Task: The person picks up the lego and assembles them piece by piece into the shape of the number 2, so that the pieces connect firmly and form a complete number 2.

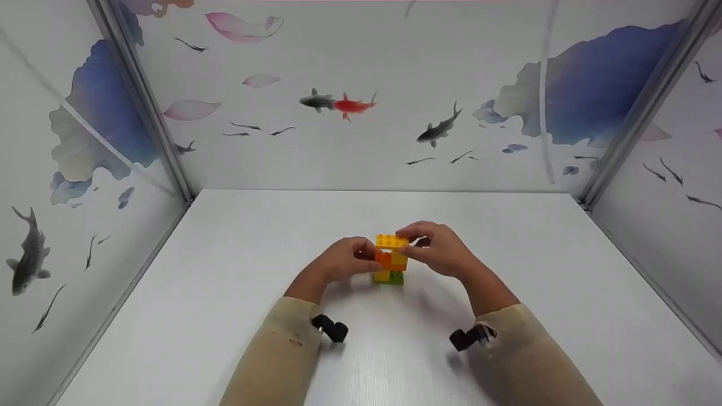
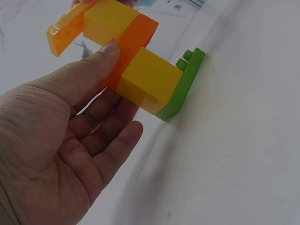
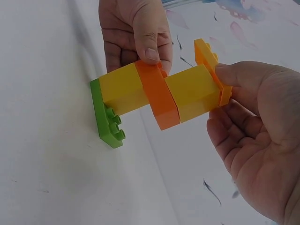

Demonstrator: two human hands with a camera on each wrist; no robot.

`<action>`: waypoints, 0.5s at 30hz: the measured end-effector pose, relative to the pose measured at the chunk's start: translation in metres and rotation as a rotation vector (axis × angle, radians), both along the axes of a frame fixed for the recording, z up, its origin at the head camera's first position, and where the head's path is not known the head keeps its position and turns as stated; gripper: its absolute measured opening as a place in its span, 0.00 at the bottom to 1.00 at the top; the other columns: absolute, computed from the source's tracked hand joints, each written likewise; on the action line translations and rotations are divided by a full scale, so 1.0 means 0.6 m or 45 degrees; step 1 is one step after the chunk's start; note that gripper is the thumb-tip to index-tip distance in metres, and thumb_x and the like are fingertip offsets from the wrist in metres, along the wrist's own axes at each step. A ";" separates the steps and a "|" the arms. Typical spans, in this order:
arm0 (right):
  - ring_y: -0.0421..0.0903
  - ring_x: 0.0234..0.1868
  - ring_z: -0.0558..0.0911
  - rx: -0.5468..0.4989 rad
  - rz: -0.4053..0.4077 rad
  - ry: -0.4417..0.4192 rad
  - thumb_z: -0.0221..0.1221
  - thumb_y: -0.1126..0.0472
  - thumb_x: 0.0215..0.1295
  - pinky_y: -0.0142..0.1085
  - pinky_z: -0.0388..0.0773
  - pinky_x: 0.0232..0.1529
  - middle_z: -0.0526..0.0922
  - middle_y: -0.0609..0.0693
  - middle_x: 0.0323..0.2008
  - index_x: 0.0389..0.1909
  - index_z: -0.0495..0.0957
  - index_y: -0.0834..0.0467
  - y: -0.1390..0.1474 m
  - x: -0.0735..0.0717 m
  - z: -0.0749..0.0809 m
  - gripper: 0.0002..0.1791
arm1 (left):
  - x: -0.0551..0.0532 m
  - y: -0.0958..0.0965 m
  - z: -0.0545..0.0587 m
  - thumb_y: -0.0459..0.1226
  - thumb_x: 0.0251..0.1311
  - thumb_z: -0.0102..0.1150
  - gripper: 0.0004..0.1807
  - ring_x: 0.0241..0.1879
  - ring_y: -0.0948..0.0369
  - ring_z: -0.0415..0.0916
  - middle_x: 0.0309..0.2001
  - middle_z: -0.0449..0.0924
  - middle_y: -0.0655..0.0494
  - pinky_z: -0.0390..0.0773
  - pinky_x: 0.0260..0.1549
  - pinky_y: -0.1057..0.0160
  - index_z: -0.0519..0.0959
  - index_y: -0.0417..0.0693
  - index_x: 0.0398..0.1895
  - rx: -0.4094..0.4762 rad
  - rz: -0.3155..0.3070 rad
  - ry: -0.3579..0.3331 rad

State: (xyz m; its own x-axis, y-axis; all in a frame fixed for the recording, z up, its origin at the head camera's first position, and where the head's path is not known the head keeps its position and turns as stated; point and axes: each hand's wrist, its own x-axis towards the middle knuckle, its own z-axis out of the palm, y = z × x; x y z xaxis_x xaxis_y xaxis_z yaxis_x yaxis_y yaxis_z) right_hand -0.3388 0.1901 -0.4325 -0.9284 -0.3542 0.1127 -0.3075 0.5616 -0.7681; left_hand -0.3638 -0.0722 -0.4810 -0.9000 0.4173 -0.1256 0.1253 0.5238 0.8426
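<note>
A small tower of toy building bricks stands on the table. At its bottom lies a flat green brick [image 3: 105, 119] with studs showing on one side. On that sits a yellow block [image 2: 150, 77], then an orange brick [image 3: 159, 101] laid across, then an upper yellow block [image 3: 192, 91]. My left hand [image 1: 350, 259] grips the orange brick, thumb on the near side. With thumb and fingers, my right hand [image 1: 443, 248] pinches a flat yellow-orange brick [image 1: 390, 242] at the top of the upper yellow block. That flat brick stands out past the block toward the left side.
The white table [image 1: 225, 349] reaches back to a white wall [image 1: 361, 163] painted with fish and petals. Similar side walls rise left and right, with metal posts [image 1: 141, 101] at the corners. Black camera mounts [image 1: 333, 330] stick out from both sleeves above the table.
</note>
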 end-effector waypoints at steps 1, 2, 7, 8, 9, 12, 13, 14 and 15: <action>0.50 0.58 0.83 -0.004 0.002 -0.002 0.69 0.55 0.71 0.47 0.85 0.64 0.86 0.46 0.59 0.60 0.87 0.47 0.000 0.000 0.000 0.17 | 0.000 0.000 0.000 0.52 0.64 0.75 0.13 0.55 0.55 0.79 0.52 0.86 0.64 0.80 0.64 0.50 0.84 0.63 0.46 -0.001 0.001 0.000; 0.50 0.58 0.83 -0.004 0.004 -0.001 0.69 0.55 0.71 0.47 0.85 0.64 0.86 0.46 0.59 0.60 0.87 0.47 0.000 0.000 0.000 0.17 | 0.000 0.000 0.000 0.52 0.64 0.75 0.13 0.55 0.55 0.79 0.52 0.86 0.63 0.80 0.64 0.50 0.83 0.63 0.46 -0.004 0.002 -0.002; 0.49 0.58 0.82 0.008 0.010 -0.002 0.69 0.54 0.72 0.47 0.84 0.65 0.86 0.45 0.59 0.60 0.87 0.47 0.000 -0.001 -0.003 0.17 | -0.001 0.000 -0.001 0.52 0.63 0.76 0.14 0.55 0.55 0.80 0.53 0.85 0.63 0.80 0.65 0.51 0.83 0.63 0.47 0.013 0.004 -0.023; 0.49 0.58 0.82 0.011 0.012 0.000 0.69 0.54 0.72 0.47 0.84 0.65 0.86 0.46 0.59 0.60 0.87 0.47 0.000 -0.001 -0.004 0.17 | -0.001 0.000 -0.001 0.52 0.63 0.76 0.14 0.56 0.56 0.80 0.53 0.85 0.63 0.80 0.66 0.51 0.83 0.62 0.47 0.019 0.003 -0.027; 0.49 0.58 0.82 0.012 0.014 0.001 0.69 0.54 0.72 0.47 0.84 0.66 0.86 0.46 0.59 0.60 0.87 0.47 -0.001 -0.001 -0.004 0.17 | -0.001 0.000 -0.001 0.52 0.63 0.76 0.14 0.56 0.56 0.80 0.53 0.86 0.63 0.80 0.66 0.51 0.84 0.62 0.47 0.024 0.002 -0.029; 0.49 0.58 0.83 0.013 0.012 -0.002 0.70 0.55 0.72 0.48 0.83 0.66 0.86 0.46 0.59 0.60 0.87 0.47 -0.001 0.000 -0.004 0.17 | 0.000 0.000 -0.001 0.52 0.63 0.76 0.15 0.57 0.56 0.80 0.54 0.85 0.63 0.79 0.68 0.51 0.84 0.63 0.47 0.033 0.004 -0.038; 0.50 0.58 0.83 0.015 0.010 -0.002 0.70 0.55 0.72 0.48 0.83 0.66 0.86 0.46 0.59 0.60 0.87 0.47 -0.001 0.000 -0.003 0.17 | 0.000 0.001 -0.001 0.52 0.63 0.76 0.15 0.56 0.56 0.80 0.54 0.85 0.64 0.79 0.68 0.51 0.84 0.63 0.47 0.032 0.006 -0.039; 0.50 0.58 0.83 0.019 0.008 -0.002 0.70 0.55 0.72 0.48 0.83 0.66 0.86 0.46 0.59 0.60 0.87 0.47 -0.001 0.000 -0.003 0.17 | 0.000 0.001 -0.001 0.52 0.63 0.76 0.15 0.56 0.56 0.80 0.54 0.85 0.64 0.79 0.68 0.51 0.84 0.63 0.48 0.030 0.008 -0.041; 0.50 0.58 0.83 0.025 0.005 -0.005 0.70 0.55 0.72 0.48 0.83 0.66 0.86 0.46 0.59 0.60 0.87 0.47 -0.001 0.000 -0.003 0.17 | 0.000 0.001 -0.001 0.52 0.63 0.76 0.15 0.57 0.56 0.80 0.54 0.85 0.64 0.79 0.68 0.51 0.84 0.63 0.48 0.026 0.009 -0.041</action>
